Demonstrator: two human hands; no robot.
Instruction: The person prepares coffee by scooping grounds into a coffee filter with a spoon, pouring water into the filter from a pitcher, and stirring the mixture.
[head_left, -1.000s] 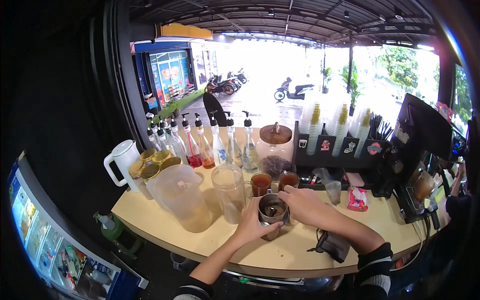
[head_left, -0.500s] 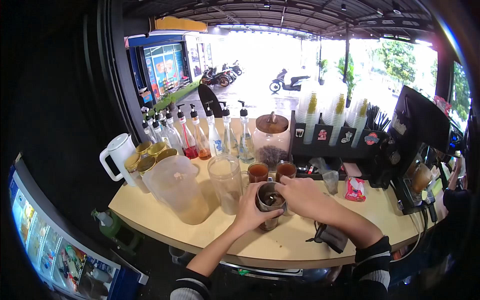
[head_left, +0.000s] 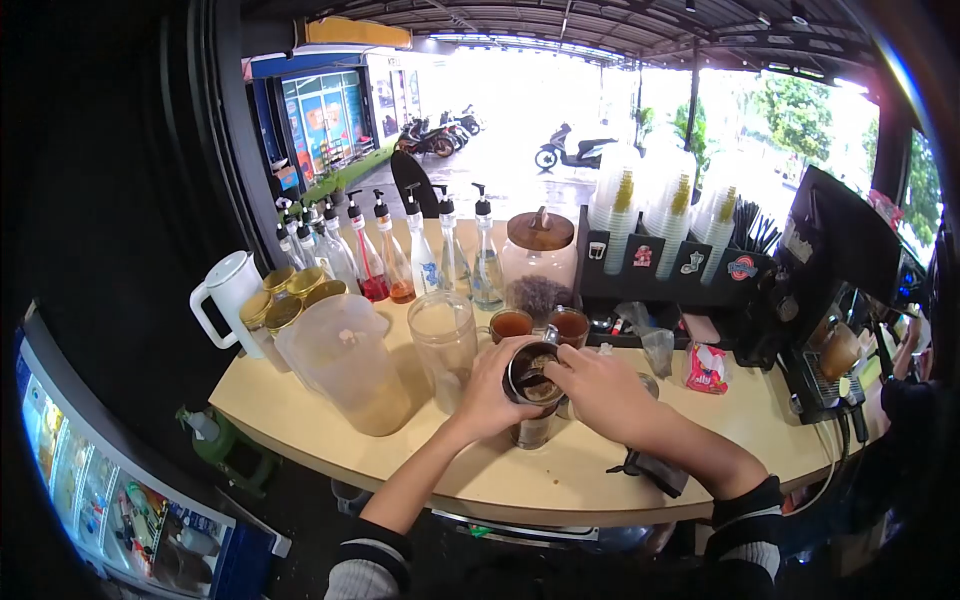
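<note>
Curling fingers round the metal cup (head_left: pixel 525 371), left hand (head_left: pixel 489 394) grips; right hand (head_left: pixel 602 393) bunches fingers at its rim, hold unclear; right of it, pink “olly” packet (head_left: pixel 706 369)

Single head-worn view, forward and down across the counter (head_left: pixel 590 475), from close above.

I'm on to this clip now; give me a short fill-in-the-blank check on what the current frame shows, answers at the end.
1. The person's ____ wraps the side of the cup, while the right hand is at its rim.
2. Just beyond the cup stand ____ glass mugs of reddish-brown drink.
3. The handled jug at the left end of the counter is ____ in colour.
4. The black holder carries ____ stacks of clear plastic cups.

Missing words: left hand; two; white; three.
</note>
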